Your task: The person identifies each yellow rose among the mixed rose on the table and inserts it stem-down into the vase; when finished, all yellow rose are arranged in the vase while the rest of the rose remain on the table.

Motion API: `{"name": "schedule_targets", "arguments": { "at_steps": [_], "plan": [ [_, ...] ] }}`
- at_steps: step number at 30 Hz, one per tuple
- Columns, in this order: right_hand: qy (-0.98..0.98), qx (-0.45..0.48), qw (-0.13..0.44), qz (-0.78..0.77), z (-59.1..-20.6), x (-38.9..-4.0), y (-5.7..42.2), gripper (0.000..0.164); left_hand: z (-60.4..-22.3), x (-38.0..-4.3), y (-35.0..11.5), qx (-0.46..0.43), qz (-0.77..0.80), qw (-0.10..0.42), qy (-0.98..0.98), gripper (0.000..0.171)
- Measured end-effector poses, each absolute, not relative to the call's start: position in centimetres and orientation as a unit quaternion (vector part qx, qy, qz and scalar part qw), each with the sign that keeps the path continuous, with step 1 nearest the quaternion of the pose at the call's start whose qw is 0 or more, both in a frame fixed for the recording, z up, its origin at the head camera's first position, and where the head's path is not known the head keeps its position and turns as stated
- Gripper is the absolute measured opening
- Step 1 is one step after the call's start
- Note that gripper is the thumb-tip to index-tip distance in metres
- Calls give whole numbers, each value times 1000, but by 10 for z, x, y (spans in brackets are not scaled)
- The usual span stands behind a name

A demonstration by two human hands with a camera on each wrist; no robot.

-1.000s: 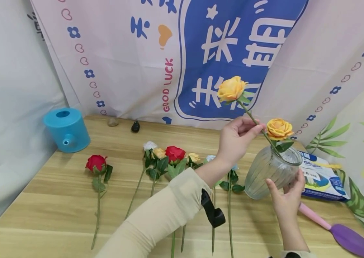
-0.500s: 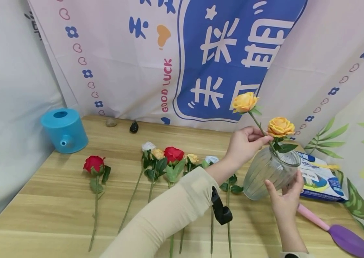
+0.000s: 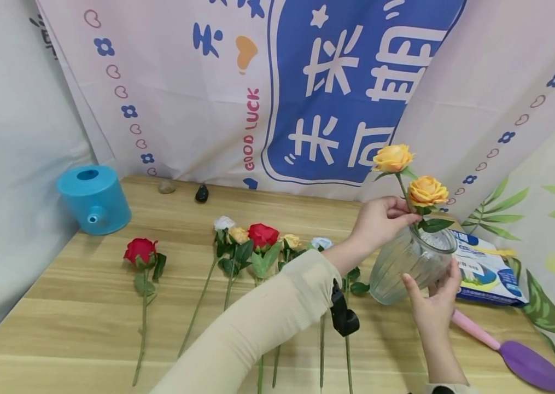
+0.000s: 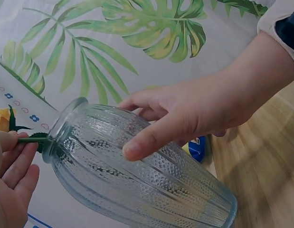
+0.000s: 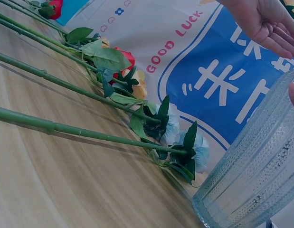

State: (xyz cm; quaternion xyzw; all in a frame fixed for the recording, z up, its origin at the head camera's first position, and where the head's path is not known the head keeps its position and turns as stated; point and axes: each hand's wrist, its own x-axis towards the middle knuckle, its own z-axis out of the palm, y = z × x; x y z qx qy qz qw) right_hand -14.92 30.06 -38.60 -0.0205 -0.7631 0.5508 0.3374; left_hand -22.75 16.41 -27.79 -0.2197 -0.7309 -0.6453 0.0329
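Observation:
My left hand pinches the green stem of a yellow rose between thumb and fingers, just above the mouth of a ribbed clear glass vase. The lower stem runs into the vase mouth. A second yellow rose stands in the vase, its bloom low over the rim. My right hand holds the vase from the side, thumb in front and fingers round the far side. The vase leans to the right in the head view. Its base is near the tabletop; contact is unclear.
Several roses, among them a red rose and a pale blue one, lie on the wooden table. Another red rose lies apart at left. Around are a blue watering can, black stone, blue-white packet and purple trowel.
My left hand has moved right and slightly down, bringing the held rose toward the other rose and lowering its stem into the vase. My right hand keeps its hold on the vase.

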Motion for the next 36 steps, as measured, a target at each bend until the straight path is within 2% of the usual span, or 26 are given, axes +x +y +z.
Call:
{"name": "schedule_targets", "arguments": {
  "at_steps": [6, 13, 19, 27, 36],
  "plan": [
    [-761, -19, 337, 554, -387, -150, 300, 86, -282, -229, 167, -216, -637, 17, -739, 11],
    [-757, -10, 345, 555, -387, -151, 299, 86, -287, -231, 165, -231, -632, 25, -740, 15],
    [-756, 6, 359, 548, -387, -151, 299, 84, -293, -230, 162, -195, -653, -2, -732, 13],
    [-762, -1, 356, 540, -388, -152, 299, 85, -298, -231, 159, -200, -658, -7, -726, 12],
    [-767, -4, 360, 531, -389, -150, 301, 84, -301, -231, 134, -195, -680, -43, -706, 15]
  ]
}}
